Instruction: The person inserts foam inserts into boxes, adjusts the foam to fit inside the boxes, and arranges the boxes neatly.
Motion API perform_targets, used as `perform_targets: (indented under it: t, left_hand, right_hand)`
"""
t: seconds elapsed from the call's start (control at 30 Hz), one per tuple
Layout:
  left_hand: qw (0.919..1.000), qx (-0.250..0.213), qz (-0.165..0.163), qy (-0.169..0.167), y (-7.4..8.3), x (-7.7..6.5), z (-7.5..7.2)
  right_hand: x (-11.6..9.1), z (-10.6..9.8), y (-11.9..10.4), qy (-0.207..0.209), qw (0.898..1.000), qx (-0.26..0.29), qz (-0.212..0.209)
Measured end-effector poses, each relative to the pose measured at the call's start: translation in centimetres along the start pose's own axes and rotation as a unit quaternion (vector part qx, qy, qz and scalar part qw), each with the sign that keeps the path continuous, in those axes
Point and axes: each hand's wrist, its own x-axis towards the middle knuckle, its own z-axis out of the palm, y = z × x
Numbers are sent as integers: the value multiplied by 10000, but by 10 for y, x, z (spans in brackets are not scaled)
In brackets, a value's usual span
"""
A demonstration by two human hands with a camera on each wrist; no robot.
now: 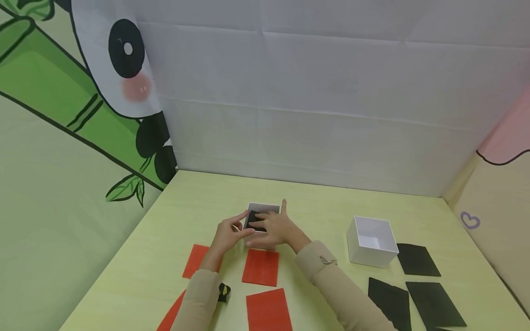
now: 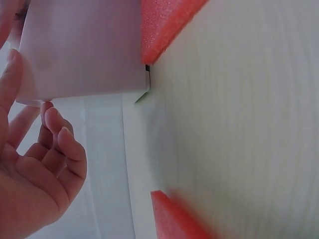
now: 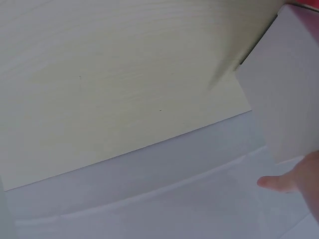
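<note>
A small white box with an open top stands near the middle of the table, a black foam sheet inside it. My left hand holds the box at its left side, thumb at the front and fingertips at the left rim. In the left wrist view, several fingers of that hand curl beside the box wall. Over the opening, my right hand is spread, its fingers reaching in on the black sheet. Its thumb lies along the front, and one finger points up beyond the rim.
Red foam sheets lie in front of the box and to its left. A second white box, open-topped, stands at the right, with several black foam sheets around it. A small black-and-yellow object sits by the left sleeve.
</note>
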Motion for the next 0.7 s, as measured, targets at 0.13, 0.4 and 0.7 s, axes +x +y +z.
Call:
perform_targets:
  t: [0.13, 0.4, 0.7]
  left_hand:
    - [10000, -3, 41, -6, 0, 1, 0]
    - [10000, -36, -1, -49, 0, 1, -1]
    - [9999, -69, -43, -71, 1, 0, -2]
  right_hand:
    - [-4, -1, 4, 387, 9992, 78, -108]
    - [-14, -2, 10, 953, 9943, 453, -138]
    - [-32, -5, 14, 1428, 9851, 922, -278]
